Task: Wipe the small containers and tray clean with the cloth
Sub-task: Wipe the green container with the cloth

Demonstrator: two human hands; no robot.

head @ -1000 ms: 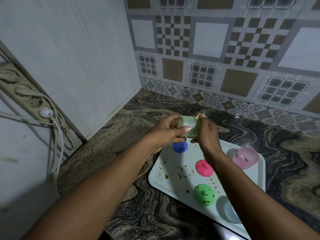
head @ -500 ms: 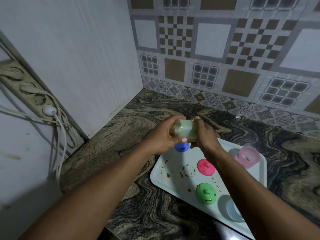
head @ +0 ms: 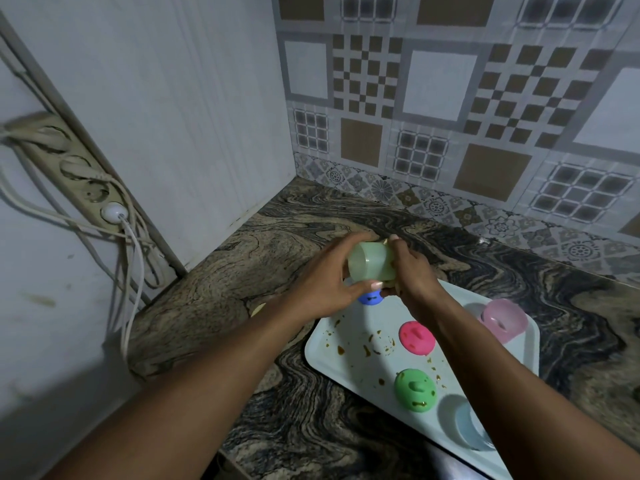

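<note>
The left hand (head: pixel 325 282) is gripping the green cup (head: pixel 369 261) round its sides; it is looking light and slippery. The right hand (head: pixel 412 268) is pinching its end, maybe through the cloth (head: pixel 385 241).

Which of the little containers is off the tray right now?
The pale green cup, tipped on its side and gripped by the left hand and right hand; the others sit on the tray.

We note the left hand (head: pixel 322 289) and right hand (head: pixel 412 271) gripping a pale green container (head: pixel 370 261) tipped sideways over the tray's (head: pixel 332 344) far left corner. Brown smears (head: pixel 375 344) lie near its left edge.
</note>
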